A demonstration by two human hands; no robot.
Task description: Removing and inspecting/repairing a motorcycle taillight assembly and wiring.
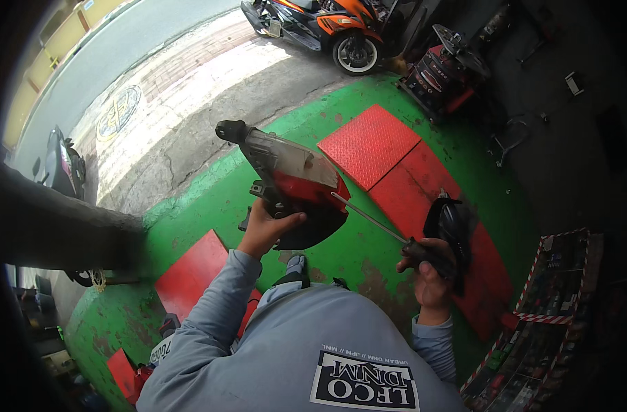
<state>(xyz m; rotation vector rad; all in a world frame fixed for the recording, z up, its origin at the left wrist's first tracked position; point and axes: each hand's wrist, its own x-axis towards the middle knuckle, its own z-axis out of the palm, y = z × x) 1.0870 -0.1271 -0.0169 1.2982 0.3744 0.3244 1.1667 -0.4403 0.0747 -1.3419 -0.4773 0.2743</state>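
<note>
My left hand is closed around the lower black side of a motorcycle tail light, held up in front of my body. The light has a clear lens section, a red section and black mounting brackets. In my right hand is a screwdriver, gripped by its dark handle. Its long metal shaft points up and left, with the tip at the light's right edge beside the red part. Whether the tip touches the light I cannot tell.
Red metal ramp plates lie on the green floor, with a dark, glossy part on one. An orange scooter stands at the back. Right of me is a rack edged in red-white tape; a thick pillar is at left.
</note>
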